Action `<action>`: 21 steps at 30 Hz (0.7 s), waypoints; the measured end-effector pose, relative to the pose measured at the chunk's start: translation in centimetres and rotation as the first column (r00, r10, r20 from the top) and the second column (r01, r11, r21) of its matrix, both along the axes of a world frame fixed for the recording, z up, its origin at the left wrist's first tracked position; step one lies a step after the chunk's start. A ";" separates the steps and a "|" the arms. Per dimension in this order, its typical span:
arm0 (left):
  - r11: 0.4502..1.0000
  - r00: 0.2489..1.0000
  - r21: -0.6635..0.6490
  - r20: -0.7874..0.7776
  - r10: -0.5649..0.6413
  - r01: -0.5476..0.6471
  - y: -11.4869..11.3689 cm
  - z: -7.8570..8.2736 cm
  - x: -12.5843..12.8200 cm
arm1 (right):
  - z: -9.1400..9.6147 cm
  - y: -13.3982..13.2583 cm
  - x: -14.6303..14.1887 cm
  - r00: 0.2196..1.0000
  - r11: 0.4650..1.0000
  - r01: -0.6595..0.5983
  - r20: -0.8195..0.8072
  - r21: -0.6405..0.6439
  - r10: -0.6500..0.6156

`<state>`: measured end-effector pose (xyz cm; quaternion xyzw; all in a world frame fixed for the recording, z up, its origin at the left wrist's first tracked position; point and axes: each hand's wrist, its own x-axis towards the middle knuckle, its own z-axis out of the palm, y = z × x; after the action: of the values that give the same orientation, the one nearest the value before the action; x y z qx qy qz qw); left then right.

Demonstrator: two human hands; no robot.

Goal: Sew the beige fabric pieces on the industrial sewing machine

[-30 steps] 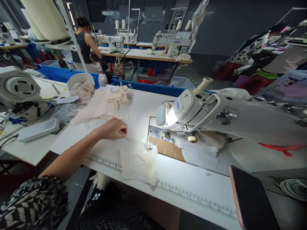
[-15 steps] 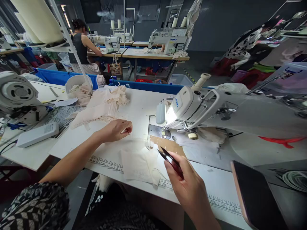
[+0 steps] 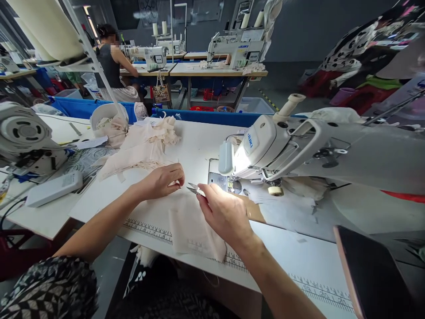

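Observation:
My right hand (image 3: 226,212) is closed around small thread snips (image 3: 196,190), whose two pointed blades stand apart and aim left. Just past the tips, my left hand (image 3: 164,180) has thumb and finger pinched together; what sits in the pinch, if anything, is too small to make out. Below both hands a pale cream fabric piece (image 3: 194,237) lies across the printed ruler (image 3: 149,230) at the table's front edge. To the right of the snips stands the sewing machine (image 3: 262,141), its lamp lighting the needle area.
Cream fabric pieces (image 3: 133,153) are piled at the left, near a white power box (image 3: 55,188). A phone (image 3: 375,274) is at the right front edge. Thread cones (image 3: 49,31) rise at upper left. Another person (image 3: 114,66) sits at a machine beyond the blue trough (image 3: 199,116).
My right hand has moved left and up with the snips, bringing them close to my left hand. The left hand has hardly moved. The view has shifted slightly.

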<state>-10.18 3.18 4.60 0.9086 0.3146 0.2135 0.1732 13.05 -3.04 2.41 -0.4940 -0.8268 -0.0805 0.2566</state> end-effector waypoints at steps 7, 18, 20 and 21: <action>1.000 1.000 0.018 -0.010 -0.023 0.023 -0.1 -0.1 0.0 | -0.8 0.4 -1.4 0.995 0.996 0.026 0.097 0.082 -0.034; 0.999 1.000 -0.030 -0.014 0.022 -0.022 0.0 0.4 -0.4 | -0.1 -1.0 2.1 0.996 0.990 0.086 0.006 0.108 -0.087; 0.996 0.999 -0.076 -0.020 0.045 -0.046 0.1 0.6 -0.5 | -0.1 -2.9 4.2 0.995 0.989 0.097 -0.045 0.108 -0.093; 0.993 0.999 -0.108 -0.017 0.048 -0.049 0.1 0.7 -0.7 | -0.3 -4.2 5.8 0.992 0.987 0.115 -0.063 0.107 -0.109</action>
<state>-10.85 3.30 5.33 0.8914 0.3489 0.1937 0.2146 18.81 -7.26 2.15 -0.5269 -0.7842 -0.1264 0.3022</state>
